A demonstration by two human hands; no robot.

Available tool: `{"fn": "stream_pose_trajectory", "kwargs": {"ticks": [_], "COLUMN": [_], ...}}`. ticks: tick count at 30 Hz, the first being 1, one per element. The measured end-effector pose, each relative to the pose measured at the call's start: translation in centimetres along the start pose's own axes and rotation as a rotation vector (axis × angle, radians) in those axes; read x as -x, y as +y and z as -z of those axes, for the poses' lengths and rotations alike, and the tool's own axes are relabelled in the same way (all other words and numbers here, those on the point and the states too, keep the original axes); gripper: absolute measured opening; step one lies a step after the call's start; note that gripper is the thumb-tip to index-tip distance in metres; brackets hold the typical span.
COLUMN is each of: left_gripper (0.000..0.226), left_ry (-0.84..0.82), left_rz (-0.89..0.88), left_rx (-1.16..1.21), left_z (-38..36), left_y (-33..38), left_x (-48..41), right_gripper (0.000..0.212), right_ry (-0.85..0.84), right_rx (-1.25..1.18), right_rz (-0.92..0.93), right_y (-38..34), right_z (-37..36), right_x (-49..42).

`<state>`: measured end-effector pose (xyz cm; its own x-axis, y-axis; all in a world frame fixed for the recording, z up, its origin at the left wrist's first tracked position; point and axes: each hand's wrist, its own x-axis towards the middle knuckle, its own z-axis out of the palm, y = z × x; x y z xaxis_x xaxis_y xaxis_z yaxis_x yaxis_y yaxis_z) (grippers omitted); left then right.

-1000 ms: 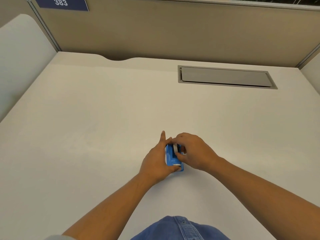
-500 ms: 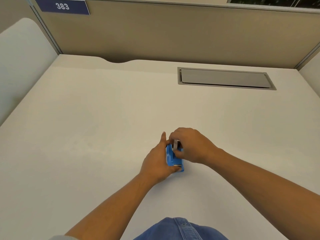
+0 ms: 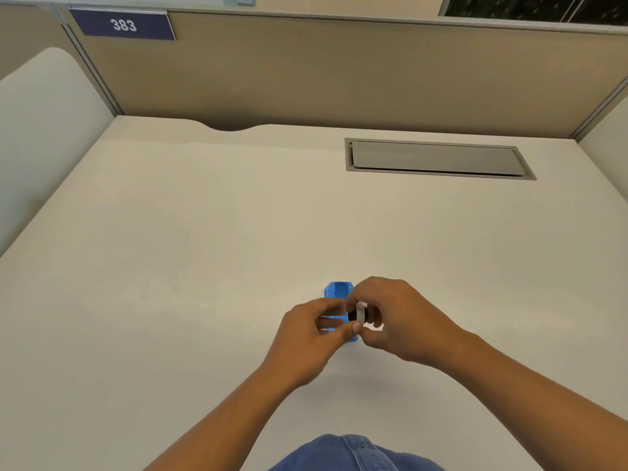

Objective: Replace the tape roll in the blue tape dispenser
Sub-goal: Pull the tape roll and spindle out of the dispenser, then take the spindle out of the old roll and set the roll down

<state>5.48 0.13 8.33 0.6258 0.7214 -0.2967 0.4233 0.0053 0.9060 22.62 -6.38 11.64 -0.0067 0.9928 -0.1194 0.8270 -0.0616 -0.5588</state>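
The blue tape dispenser (image 3: 337,295) stands on the white desk (image 3: 204,249), its far end open and showing; its near end is hidden behind my fingers. My right hand (image 3: 390,317) pinches a small white tape roll (image 3: 359,314) with a dark core, held just above the dispenser's right side. My left hand (image 3: 312,331) is beside the dispenser on the left, fingers curled, thumb tip touching the roll's lower edge. Whether the left hand still grips the dispenser is hidden.
A grey cable hatch (image 3: 438,159) is set into the desk at the back right. Beige partition walls (image 3: 306,73) close the back and sides, with a blue "383" sign (image 3: 124,25) at top left.
My right hand has lifted the tape roll up and out of the dispenser. My left hand has slid back from around the dispenser, uncovering its far end.
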Motion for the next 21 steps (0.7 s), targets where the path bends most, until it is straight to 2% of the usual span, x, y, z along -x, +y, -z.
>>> {"fn": "stream_pose_trajectory", "kwargs": {"ticks": [3,8,12,16,21], "left_gripper": [0.029,0.029,0.027,0.039,0.035], "left_ry": [0.021,0.047,0.04,0.014,0.018], "left_rz": [0.012,0.074,0.064,0.017,-0.007], "left_rx": [0.124,0.323,0.444,0.472,0.49], "left_z": [-0.5,-0.4,0.0,0.3,0.4], "left_y": [0.8,1.3,2.1,3.0,3.5], "left_x": [1.3,2.6,3.6,4.4,4.9], "right_gripper": [0.026,0.051,0.047,0.038,0.034], "right_ry": [0.046,0.193,0.349,0.411,0.456], "right_rx": [-0.065,-0.282,-0.445,-0.575,-0.667], "right_rz": [0.011,-0.028,-0.081,-0.09,-0.075], "right_y": [-0.6,-1.6,-2.1,-2.5,-3.1], "right_z": [0.0,0.3,0.1,-0.6,-0.8], "right_x": [1.3,2.8,3.9,4.8,5.5]}}
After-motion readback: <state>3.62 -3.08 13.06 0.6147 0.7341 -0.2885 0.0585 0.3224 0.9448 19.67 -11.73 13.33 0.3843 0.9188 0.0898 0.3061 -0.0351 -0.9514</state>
